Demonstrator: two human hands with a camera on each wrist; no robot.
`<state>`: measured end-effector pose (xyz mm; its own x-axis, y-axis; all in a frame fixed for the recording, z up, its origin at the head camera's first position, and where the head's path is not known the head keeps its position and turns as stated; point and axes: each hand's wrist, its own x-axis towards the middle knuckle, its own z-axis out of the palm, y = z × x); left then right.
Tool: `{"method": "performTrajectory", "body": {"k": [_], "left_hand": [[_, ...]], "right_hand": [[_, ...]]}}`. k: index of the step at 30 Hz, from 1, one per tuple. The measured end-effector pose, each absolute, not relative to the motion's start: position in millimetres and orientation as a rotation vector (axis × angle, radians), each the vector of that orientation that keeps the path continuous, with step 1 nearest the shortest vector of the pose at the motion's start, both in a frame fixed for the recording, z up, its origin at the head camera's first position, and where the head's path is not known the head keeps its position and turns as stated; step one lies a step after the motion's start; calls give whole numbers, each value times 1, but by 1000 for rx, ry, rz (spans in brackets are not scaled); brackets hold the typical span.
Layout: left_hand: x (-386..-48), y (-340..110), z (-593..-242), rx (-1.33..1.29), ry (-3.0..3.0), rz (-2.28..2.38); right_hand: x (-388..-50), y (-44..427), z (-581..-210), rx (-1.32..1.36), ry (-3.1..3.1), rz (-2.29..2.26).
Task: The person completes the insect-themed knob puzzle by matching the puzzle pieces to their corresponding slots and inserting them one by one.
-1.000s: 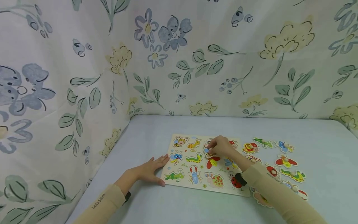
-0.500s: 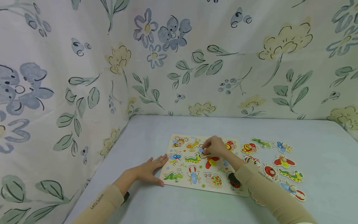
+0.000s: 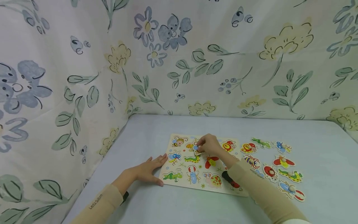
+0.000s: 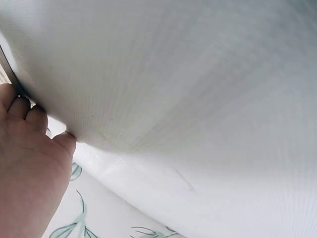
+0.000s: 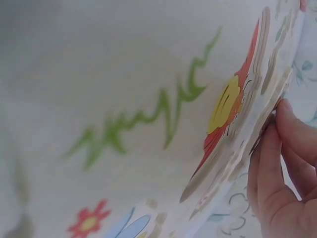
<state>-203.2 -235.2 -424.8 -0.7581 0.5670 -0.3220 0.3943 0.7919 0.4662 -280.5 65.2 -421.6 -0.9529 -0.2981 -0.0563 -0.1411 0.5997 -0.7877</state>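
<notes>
R hand (image 3: 210, 145) holds 1 pc (image 3: 196, 148) | 8+ loose pcs (image 3: 270, 172) (some part-hidden)

Held piece (image 3: 196, 148) partly hidden, sleeves (image 3: 102, 202) cut off

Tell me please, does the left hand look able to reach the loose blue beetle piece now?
Probably not: the left hand rests at the left edge of the board, and the right sleeve crosses between that hand and the blue beetle piece.
</notes>
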Motion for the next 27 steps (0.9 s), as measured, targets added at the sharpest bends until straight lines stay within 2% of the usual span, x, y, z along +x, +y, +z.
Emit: {"method": "performTrajectory", "body": {"k": [27], "left_hand": [[-204, -235, -425, 705, 2519, 518]], "right_hand": [[-288, 30, -418, -332, 2691, -1238]]}}
